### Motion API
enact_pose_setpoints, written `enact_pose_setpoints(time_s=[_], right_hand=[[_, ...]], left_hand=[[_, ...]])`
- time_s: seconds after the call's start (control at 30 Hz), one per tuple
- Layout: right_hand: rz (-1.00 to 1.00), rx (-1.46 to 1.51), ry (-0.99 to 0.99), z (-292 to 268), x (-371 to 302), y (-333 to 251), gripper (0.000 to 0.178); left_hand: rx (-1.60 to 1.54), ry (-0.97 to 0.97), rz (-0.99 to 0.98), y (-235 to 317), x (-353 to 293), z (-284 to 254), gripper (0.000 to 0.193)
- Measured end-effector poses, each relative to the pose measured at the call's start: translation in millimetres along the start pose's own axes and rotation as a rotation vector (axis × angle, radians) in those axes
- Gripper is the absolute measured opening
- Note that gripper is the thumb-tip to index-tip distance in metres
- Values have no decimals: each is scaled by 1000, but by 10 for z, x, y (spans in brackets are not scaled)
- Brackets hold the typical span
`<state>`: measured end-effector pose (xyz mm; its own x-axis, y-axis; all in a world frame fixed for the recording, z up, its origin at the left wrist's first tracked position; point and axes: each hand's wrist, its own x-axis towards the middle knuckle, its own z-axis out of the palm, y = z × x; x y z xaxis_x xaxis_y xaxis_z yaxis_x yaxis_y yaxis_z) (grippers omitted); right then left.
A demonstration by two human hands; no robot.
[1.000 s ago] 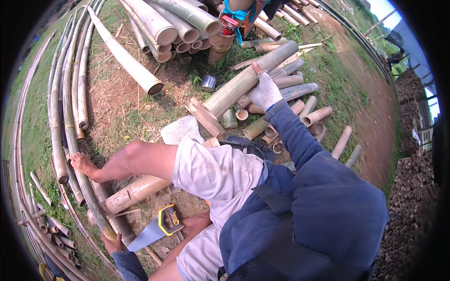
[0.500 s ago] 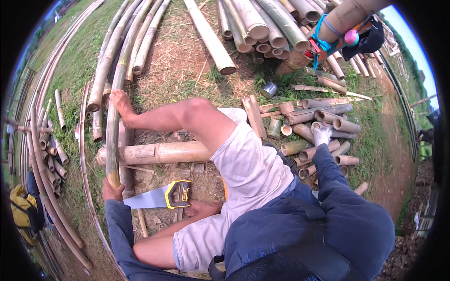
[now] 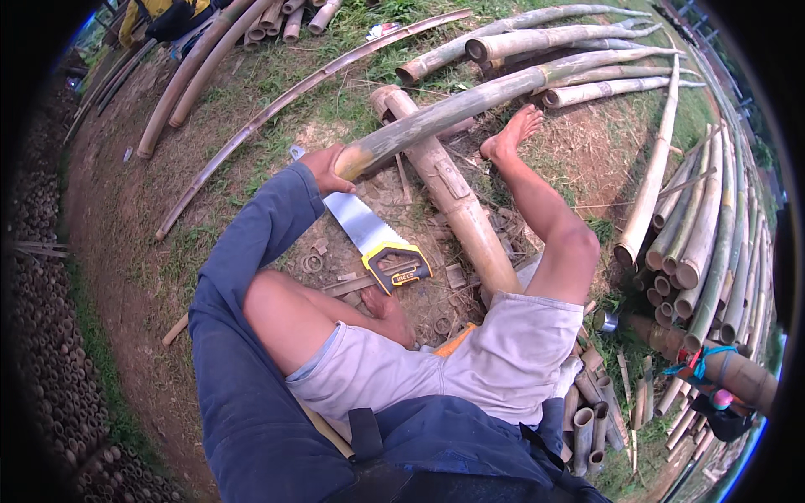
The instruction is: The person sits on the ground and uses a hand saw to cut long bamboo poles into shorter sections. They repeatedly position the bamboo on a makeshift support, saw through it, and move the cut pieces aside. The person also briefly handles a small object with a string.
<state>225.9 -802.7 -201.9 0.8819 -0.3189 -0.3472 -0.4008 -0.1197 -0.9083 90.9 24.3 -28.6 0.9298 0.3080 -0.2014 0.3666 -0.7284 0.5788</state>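
My left hand point(image 3: 325, 170) is closed around the near cut end of a long bamboo pole point(image 3: 444, 117). The pole rests across a thick bamboo log point(image 3: 457, 197) and stretches away to the right. Below my left hand lies a hand saw point(image 3: 398, 267) with a yellow and black handle; my sleeve hides part of its blade. My right hand is out of sight, with only a bit of dark sleeve showing beside my shorts.
More bamboo poles point(image 3: 562, 38) lie at the far right, near my bare foot point(image 3: 513, 132). Stacked poles point(image 3: 704, 243) stand farther right, and short cut pieces point(image 3: 591, 427) are piled by my right hip. A split bamboo strip point(image 3: 277, 113) curves across the grass.
The view has swung to the left. My right hand, which was gloved and on the pile of short bamboo pieces, has dropped out of view; my left hand still grips the pole's end.
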Motion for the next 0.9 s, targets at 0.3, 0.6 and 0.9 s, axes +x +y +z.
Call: enact_pose_setpoints(time_s=[0.3, 0.6, 0.9], right_hand=[[-367, -442, -80, 739, -229, -1380, 45], [-1010, -444, -311, 2085, -1229, -2334, 50], [-690, -577, -1071, 2486, -2221, -1664, 49]], left_hand=[[267, 111, -444, -1173, -2181, -354, 95], [413, 683, -375, -1080, -2793, 1135, 49], [333, 145, -792, -1735, -1845, 1562, 85]])
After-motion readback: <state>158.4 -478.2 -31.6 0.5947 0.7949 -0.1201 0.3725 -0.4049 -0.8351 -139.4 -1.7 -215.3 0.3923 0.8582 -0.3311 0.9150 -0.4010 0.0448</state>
